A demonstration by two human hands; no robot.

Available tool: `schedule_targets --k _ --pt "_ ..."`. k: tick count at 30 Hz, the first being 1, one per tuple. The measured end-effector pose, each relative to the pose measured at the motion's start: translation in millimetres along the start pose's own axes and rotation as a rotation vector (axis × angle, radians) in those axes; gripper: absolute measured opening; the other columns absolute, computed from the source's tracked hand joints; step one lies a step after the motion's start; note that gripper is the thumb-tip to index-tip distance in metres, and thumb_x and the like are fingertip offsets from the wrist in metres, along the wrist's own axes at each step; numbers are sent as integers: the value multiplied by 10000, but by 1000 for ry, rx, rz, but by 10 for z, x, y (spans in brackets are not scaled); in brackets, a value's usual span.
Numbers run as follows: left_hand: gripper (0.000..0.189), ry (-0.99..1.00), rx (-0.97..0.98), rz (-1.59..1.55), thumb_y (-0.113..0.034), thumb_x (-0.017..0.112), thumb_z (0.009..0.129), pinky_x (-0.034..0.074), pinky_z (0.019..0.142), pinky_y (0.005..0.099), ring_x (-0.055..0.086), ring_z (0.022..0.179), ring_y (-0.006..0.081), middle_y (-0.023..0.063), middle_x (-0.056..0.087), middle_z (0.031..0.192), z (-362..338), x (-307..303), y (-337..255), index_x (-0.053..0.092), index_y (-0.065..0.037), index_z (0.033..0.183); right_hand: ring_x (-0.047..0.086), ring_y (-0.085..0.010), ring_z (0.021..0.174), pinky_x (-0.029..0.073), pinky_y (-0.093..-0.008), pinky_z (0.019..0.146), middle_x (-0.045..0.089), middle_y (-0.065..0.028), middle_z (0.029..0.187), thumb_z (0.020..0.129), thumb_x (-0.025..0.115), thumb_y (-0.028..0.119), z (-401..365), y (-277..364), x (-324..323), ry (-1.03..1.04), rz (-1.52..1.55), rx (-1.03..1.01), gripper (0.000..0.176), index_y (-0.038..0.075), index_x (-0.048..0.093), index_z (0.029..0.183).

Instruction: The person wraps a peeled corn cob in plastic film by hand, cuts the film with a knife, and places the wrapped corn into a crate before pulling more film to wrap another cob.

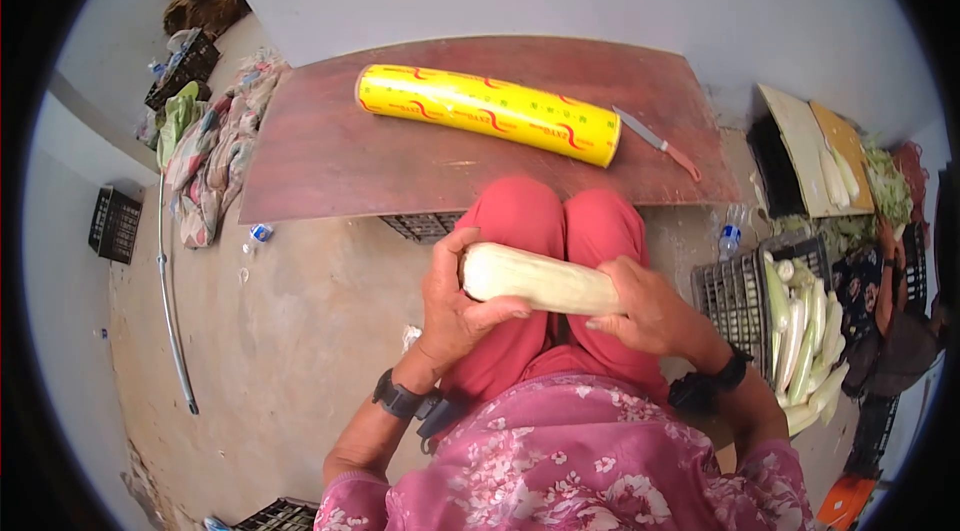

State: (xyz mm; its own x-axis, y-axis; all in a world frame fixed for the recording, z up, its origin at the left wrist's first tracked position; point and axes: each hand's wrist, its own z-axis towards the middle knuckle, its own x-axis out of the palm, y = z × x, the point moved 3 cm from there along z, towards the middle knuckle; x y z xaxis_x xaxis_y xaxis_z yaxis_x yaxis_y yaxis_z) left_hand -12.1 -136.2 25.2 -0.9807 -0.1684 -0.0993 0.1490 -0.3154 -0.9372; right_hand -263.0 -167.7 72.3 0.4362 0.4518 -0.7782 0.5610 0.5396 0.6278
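Note:
A thick pale, cream-coloured vegetable point(540, 281) lies across my lap, held up between both hands. My left hand point(455, 296) grips its wide end, thumb along the near side. My right hand point(650, 309) is wrapped round its narrower end. Beyond my knees, a yellow roll with red print point(490, 114) rests on the reddish board point(320, 151). A knife with a red handle point(662, 145) lies on the board just right of the roll, apart from my hands.
At the right, a black crate point(735, 316) holds several long pale vegetables point(805, 331). Past it, another person's arm point(887, 276) reaches toward leafy greens point(885, 186). A pole point(168, 301), patterned cloth point(215, 156) and a dark crate point(115, 224) are at the left.

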Motion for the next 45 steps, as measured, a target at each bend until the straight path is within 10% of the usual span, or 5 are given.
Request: schedule_targets --k 9,28,45 --pt "975 137 435 102 -490 927 589 503 904 441 602 1074 361 190 586 1215 416 27 -857 513 -5 1326 666 -349 1063 527 -417 890 622 -203 1161 789 847 119 81 114 -8 -182 267 9 639 1 463 1286" --pt "526 83 618 -64 -217 868 800 511 842 361 592 1005 279 212 544 1196 1071 828 -1271 474 -23 1090 606 -405 1044 509 -443 874 580 -200 1138 697 775 -64 122 -296 -362 -1043 5 105 659 31 483 1280" --pt "150 573 266 -298 -87 708 914 408 973 339 479 1092 240 149 495 1177 1283 1351 -1194 571 -31 940 653 -352 961 520 -410 823 629 -156 1035 738 773 27 -430 -511 -419 -1078 43 363 491 52 560 1179"
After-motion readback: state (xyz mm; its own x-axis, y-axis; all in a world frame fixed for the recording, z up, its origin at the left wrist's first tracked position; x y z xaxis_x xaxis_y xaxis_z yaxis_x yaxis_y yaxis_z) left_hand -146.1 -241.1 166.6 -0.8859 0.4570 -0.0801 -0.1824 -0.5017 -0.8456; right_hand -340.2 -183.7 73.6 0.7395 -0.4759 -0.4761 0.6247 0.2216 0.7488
